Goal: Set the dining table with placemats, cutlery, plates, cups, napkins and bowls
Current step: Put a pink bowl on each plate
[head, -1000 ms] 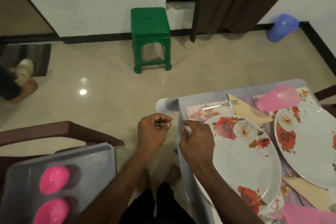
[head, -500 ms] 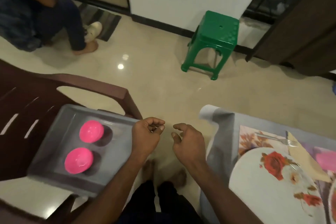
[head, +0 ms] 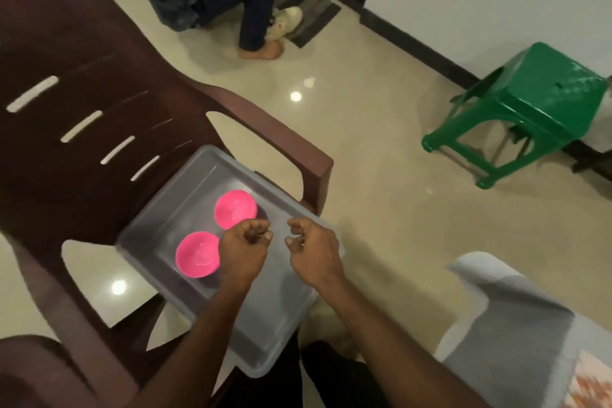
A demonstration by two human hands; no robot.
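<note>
Two pink bowls lie in a grey plastic tray [head: 198,169] on the seat of a dark brown chair. The farther bowl [head: 233,207] and the nearer bowl [head: 195,253] sit side by side. My left hand [head: 245,247] hovers over the tray just right of the bowls, fingers loosely curled, holding nothing. My right hand [head: 314,250] hangs over the tray's right rim, fingers also loosely curled and empty. The dining table's grey corner [head: 516,325] shows at the lower right, with a strip of floral placemat [head: 592,384] at the frame's edge.
The brown plastic chair [head: 82,93] fills the left side, its armrest [head: 281,139] beyond the tray. A green stool [head: 536,109] stands on the tiled floor at the right. Another person's legs [head: 251,10] are at the top by a doormat.
My view has swung left from the table to the chair. Both hands have moved left from the table's edge to above the tray, beside the pink bowls.
</note>
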